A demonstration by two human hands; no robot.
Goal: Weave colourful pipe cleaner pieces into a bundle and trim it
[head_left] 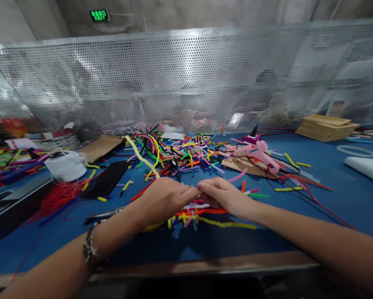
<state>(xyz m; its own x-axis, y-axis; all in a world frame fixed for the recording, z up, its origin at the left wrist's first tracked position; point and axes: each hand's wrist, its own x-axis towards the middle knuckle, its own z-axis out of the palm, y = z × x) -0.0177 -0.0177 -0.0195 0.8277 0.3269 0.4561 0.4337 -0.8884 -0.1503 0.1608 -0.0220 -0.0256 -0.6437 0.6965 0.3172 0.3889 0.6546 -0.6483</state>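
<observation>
At the broad blue table [329,166], our bare left hand [166,193] and right hand [223,196] meet beside crossed, multicoloured fuzzy stems [191,216], fingers pinched together, on what we cannot tell; we'd do well to steady one side while the other makes small moves. A rectangular, green-lettered sign [99,15] reads EXIT.

Crossed multicoloured fuzzy stems [208,211] near table edge [205,262]

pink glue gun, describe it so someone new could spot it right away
On the blue table, look beyond the right hand, just right of the heap of coloured fuzzy sticks. The pink glue gun sits there over brown cardboard, a chunky gun-shaped tool among thin strips.
</observation>
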